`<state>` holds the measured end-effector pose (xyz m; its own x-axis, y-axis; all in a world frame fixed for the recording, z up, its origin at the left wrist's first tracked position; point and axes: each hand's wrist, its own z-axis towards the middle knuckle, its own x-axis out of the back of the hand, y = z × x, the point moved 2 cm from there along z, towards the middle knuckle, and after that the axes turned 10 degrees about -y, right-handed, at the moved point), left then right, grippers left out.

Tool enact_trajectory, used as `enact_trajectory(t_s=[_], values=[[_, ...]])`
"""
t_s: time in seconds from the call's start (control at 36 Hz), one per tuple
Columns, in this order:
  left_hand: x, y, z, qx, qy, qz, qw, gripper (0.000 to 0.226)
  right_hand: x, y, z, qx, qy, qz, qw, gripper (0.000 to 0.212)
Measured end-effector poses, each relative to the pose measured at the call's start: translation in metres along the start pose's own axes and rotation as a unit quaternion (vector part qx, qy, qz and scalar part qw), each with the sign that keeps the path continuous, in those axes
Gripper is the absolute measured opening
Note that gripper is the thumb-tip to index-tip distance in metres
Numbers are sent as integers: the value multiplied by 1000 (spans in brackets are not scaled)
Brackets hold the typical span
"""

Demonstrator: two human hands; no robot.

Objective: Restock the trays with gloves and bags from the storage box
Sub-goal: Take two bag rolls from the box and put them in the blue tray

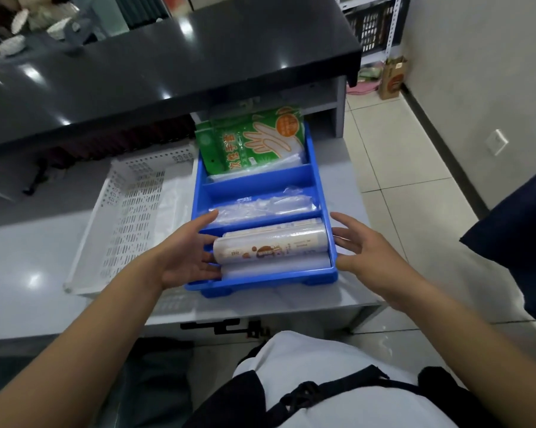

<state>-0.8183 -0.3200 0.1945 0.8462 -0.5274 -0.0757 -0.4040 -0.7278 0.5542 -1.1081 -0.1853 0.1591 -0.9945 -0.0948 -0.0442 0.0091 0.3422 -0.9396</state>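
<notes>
From the head camera, a blue tray (262,177) with three compartments sits on a pale grey surface (29,261), its left edge riding over a white perforated basket (128,217) that lies just beside it and looks nearly empty, save perhaps some clear film. The far compartment holds green packets of gloves (251,140) standing tilted against the back wall; the middle one holds loose clear bags (260,206); the near one holds rolls of bags, a printed roll (270,247) lying on top of a plainer white roll (276,267), with another roll's edge showing behind. The left hand (186,257) is spread, palm turned inward, fingertips at the left end of the printed roll and seemingly touching it, thumb up along the tray's left wall. The right hand (357,245) is also spread and holds nothing, fingers just beside the tray's right wall, contact not clear. The rolls look light but smooth and film-wrapped, so likely slippery and apt to roll; pressing on both flat ends, or wrapping round the middle, would hold them best. The glove packets look soft and floppy, easiest pinched by the stiffer top edge. The tray is rigid plastic and should lift cleanly by its two side walls, kept level so the rolls do not shift.
</notes>
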Motion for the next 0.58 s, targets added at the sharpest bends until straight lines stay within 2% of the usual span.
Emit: enact_trajectory(t_s=[0.25, 0.39, 0.44, 0.5, 0.58], values=[[-5, -7, 1, -29, 30, 28, 999, 66, -5, 1, 3, 18, 9, -118, 993, 71], [-12, -15, -2, -79, 75, 70, 992, 60, -15, 0, 0, 48, 22, -256, 965, 66], [-15, -16, -12, -107, 131, 159, 973, 65, -20, -7, -4, 63, 20, -312, 948, 64], [-18, -19, -31, -153, 173, 263, 937, 74, -24, -16, -8, 71, 15, -360, 930, 64], [-26, -31, -68, -233, 171, 368, 884, 79, -36, -34, -19, 65, 8, -418, 906, 67]])
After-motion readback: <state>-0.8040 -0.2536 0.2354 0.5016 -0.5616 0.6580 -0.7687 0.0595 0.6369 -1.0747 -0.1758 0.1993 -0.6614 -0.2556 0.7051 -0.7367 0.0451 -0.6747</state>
